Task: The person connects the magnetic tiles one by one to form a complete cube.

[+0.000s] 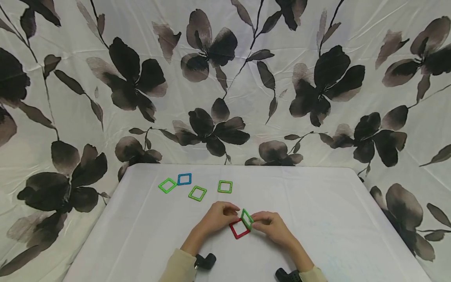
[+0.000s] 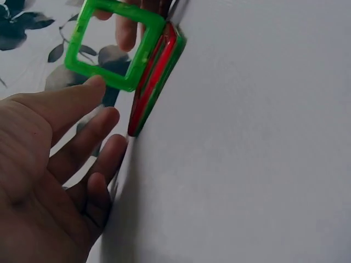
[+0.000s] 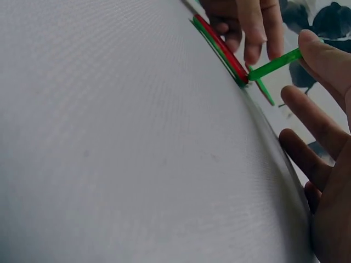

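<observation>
My right hand (image 1: 273,227) pinches a green square frame tile (image 1: 247,219) between thumb and fingers. The tile stands tilted up at the upper right edge of a red square frame tile (image 1: 239,229) on the table. In the right wrist view, the green tile's (image 3: 274,64) lower end meets the red tile (image 3: 222,49), and a green edge shows beneath the red. My left hand (image 1: 220,216) hovers at the red tile's upper left, fingers relaxed. In the left wrist view its thumb (image 2: 82,96) lies by the green tile's (image 2: 107,81) lower edge; whether they touch is unclear.
Farther back on the white table (image 1: 317,203) lie a blue square frame (image 1: 184,179) and three green ones: one at the left (image 1: 167,185), one nearer (image 1: 197,193) and one to the right (image 1: 225,187). A floral cloth (image 1: 267,129) hangs behind the table.
</observation>
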{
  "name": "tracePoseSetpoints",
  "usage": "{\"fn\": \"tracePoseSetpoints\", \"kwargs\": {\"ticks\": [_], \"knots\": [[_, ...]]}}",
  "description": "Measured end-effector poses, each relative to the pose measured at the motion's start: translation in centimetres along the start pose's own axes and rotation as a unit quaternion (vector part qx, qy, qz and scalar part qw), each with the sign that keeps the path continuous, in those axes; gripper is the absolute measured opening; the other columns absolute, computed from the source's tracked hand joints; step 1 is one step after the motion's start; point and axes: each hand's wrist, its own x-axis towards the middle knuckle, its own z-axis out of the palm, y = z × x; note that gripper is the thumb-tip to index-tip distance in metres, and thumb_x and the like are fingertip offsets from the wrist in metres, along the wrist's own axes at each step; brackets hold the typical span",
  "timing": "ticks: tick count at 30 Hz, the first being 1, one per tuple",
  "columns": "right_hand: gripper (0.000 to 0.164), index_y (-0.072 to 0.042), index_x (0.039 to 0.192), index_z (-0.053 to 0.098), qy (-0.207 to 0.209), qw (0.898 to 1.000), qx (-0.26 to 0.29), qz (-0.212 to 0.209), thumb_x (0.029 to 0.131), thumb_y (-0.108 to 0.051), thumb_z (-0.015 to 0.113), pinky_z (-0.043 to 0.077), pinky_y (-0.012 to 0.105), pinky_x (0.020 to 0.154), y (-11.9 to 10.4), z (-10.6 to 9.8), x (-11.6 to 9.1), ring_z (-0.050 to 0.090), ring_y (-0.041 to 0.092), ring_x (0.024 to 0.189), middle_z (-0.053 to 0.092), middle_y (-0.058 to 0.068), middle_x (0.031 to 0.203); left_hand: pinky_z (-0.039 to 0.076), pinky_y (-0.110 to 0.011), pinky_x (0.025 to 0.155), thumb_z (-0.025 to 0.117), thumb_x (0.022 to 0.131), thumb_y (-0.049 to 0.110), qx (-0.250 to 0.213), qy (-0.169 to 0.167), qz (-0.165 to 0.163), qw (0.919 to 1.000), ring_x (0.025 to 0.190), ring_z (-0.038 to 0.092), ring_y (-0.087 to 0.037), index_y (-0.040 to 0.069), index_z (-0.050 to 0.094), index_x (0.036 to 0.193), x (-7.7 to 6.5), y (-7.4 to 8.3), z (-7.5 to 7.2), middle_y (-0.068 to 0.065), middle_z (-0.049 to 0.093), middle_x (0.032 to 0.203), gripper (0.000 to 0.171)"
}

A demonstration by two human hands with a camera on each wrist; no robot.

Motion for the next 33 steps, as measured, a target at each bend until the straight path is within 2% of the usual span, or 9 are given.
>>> {"fn": "tracePoseSetpoints", "kwargs": {"ticks": [5,12,17,22,29,33], "knots": [[0.012,0.002,0.094,0.073,-0.001,1.0,-0.01,-0.007,0.084,-0.005,0.074,0.031,0.04,0.105,-0.3,0.1,-0.1,0.051,0.038,0.123,0.062,0.019,0.124,0.051,-0.026,0.072,0.076,0.085,0.015,0.008,-0.029,-0.006,0.9995,0.08,0.063,-0.008,0.008,0.072,0.108,-0.9,0.0,-0.7,0.01,0.068,0.087,0.025],[0.011,0.003,0.092,0.072,-0.018,1.0,0.009,0.003,0.083,-0.004,0.074,0.026,0.057,0.105,-0.5,0.3,-0.1,0.051,0.04,0.123,0.063,0.018,0.123,0.051,-0.027,0.073,0.075,0.085,0.013,0.022,-0.044,0.004,0.9988,0.081,0.062,-0.009,0.007,0.07,0.112,-2.0,0.1,-1.7,0.005,0.068,0.092,0.028],[0.012,0.004,0.092,0.072,-0.033,0.999,0.016,0.003,0.083,-0.003,0.075,0.024,0.058,0.106,-0.7,0.2,0.2,0.048,0.037,0.127,0.061,0.016,0.127,0.051,-0.028,0.073,0.075,0.085,0.013,0.025,-0.031,-0.007,0.9992,0.081,0.062,-0.01,0.007,0.07,0.111,-2.5,-0.3,-2.5,0.003,0.068,0.092,0.027],[0.011,0.003,0.09,0.071,-0.044,0.999,0.014,-0.005,0.083,-0.003,0.075,0.021,0.058,0.107,-0.3,0.1,0.3,0.042,0.041,0.131,0.06,0.016,0.129,0.051,-0.028,0.073,0.075,0.085,0.013,0.022,-0.032,-0.013,0.9992,0.082,0.062,-0.011,0.008,0.07,0.111,-2.7,-0.7,-2.7,0.004,0.068,0.091,0.027],[0.009,-0.007,0.085,0.072,-0.026,0.999,0.016,-0.016,0.079,-0.005,0.078,0.019,0.059,0.108,2.7,0.6,0.7,0.042,0.034,0.133,0.062,0.008,0.128,0.051,-0.028,0.074,0.074,0.087,0.013,0.013,-0.027,-0.011,0.9995,0.084,0.063,-0.011,0.007,0.07,0.111,-3.1,-0.9,-2.7,0.003,0.068,0.092,0.025],[0.009,-0.009,0.083,0.071,-0.021,0.999,0.023,-0.02,0.079,-0.01,0.079,0.018,0.055,0.109,3.4,0.7,0.7,0.044,0.032,0.132,0.063,0.004,0.127,0.051,-0.027,0.075,0.072,0.088,0.012,0.009,-0.027,-0.01,0.9996,0.085,0.063,-0.011,0.007,0.07,0.111,-3.2,-0.9,-2.7,0.004,0.068,0.092,0.024]]}}
